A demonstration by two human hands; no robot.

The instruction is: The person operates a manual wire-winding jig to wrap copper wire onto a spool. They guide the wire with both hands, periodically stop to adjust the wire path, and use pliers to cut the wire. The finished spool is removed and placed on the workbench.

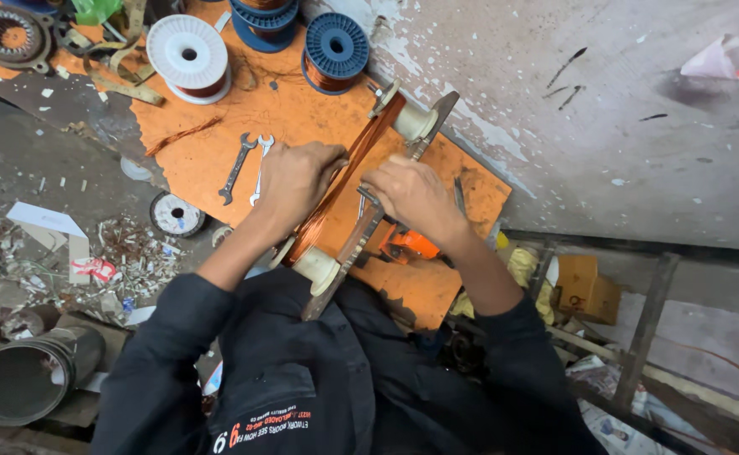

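Both forearms reach forward from dark rolled sleeves, elbows wide, meeting over the orange board (302, 118). The left hand (295, 179) is knuckles-up, fingers curled down against the copper wire coil (344, 181), pressed onto its near side. The right hand (411, 195) sits on the other side of that coil, fingers bent and closed over the metal winding frame (361, 240), gripping around its bar. The coil runs diagonally between the two hands, stretched between two cream rollers: one (414, 122) beyond the hands, the other (314, 270) close to the person's chest. How the fingertips sit under each hand is hidden; only the backs show.

Just left of the coil, two spanners (247, 167) lie flat on the board. Beyond the far roller stand a blue wire spool (336, 49) and, further left, a white spool (188, 55). An orange tool (411, 244) peeks out under the right wrist, mostly covered. Off the board's left edge lies a round gauge (176, 215), and a grey pipe (24, 383) is cut off at the lower left corner.
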